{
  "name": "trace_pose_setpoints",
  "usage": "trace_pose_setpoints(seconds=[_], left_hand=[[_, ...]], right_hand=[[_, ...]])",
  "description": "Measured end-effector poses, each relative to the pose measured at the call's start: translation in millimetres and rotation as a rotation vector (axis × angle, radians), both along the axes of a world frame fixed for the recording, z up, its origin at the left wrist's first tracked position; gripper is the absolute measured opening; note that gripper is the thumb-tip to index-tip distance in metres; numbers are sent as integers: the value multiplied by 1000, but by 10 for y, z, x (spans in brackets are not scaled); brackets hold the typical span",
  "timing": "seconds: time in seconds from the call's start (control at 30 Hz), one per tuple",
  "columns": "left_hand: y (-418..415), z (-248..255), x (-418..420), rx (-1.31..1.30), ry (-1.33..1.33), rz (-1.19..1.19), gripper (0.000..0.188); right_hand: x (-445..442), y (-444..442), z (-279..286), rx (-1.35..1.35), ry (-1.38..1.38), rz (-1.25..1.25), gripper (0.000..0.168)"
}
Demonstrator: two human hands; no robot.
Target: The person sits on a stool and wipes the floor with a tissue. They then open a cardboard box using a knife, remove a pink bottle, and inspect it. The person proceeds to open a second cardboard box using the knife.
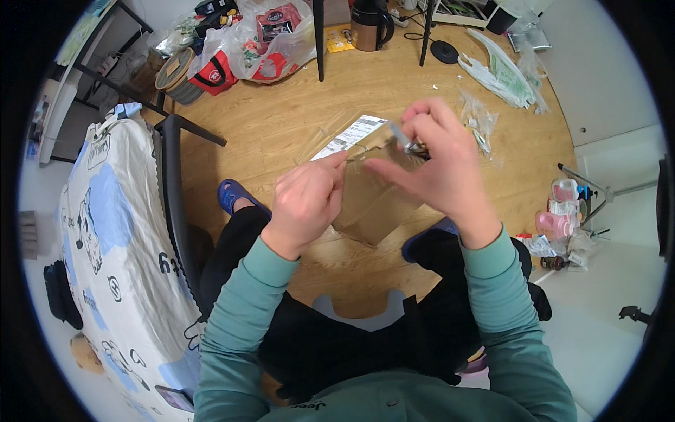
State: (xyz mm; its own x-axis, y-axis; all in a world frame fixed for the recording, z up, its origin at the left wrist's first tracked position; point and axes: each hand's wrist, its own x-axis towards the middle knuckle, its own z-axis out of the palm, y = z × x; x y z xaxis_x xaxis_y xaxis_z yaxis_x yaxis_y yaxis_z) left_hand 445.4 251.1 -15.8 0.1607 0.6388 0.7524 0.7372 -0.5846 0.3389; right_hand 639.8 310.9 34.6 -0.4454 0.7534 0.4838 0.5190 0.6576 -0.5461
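A brown cardboard box (369, 203) sits on the wooden floor between my feet, a white printed label (352, 136) on its far flap. Clear tape crosses the cardboard. With fingers curled, my left hand (308, 198) pinches the box's near left upper edge. In my right hand (445, 158), above the box's right side, is a small folding knife (403, 140) with its blade showing; its handle is mostly hidden by the fingers. The right thumb is spread over the cardboard and looks blurred; I cannot tell whether it touches.
To the left stands a bed (121, 232) with a dark frame. Plastic shopping bags (277, 45), a coffee-coloured jug (369, 26) and black table legs (319, 39) line the far side. At right are a tripod (609, 194), bottles (553, 224) and loose plastic bags (501, 71).
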Motion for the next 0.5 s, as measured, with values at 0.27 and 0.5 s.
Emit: trace_pose_setpoints(seconds=[0.27,0.5], left_hand=[[-38,64,-6,101,14,-146,36],[5,-6,-62,170,60,-135,30]], right_hand=[[46,159,-307,254,-18,212,18],[-59,46,-335,246,162,74,12]])
